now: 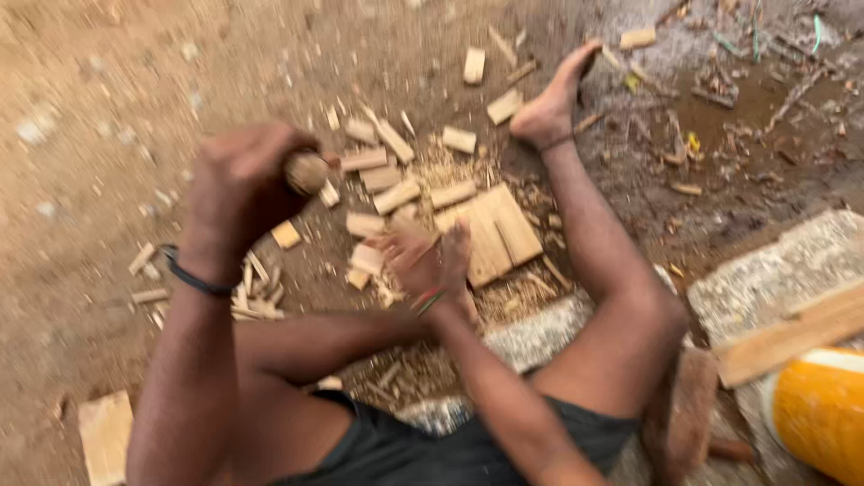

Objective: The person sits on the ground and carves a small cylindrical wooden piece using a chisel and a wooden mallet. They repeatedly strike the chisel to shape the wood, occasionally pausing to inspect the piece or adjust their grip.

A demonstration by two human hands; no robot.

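My left hand (238, 189) is raised at the left, blurred, and closed around the round end of a wooden tool handle (307, 172); a dark band circles its wrist. My right hand (418, 259) is lower, in the middle, with a red and green wristband. It presses on a small piece of wood (456, 245) beside flat cut planks (493, 230) on the dirt. Several short wooden blocks (382, 175) lie scattered just beyond both hands. The tool's head is hidden.
My bare foot (551, 110) stretches out at upper right, the other leg folded under my arms. A stone slab (778, 274) carrying a plank (792, 335) and an orange rounded container (821, 416) sit at the right. A pale board (106, 436) lies bottom left.
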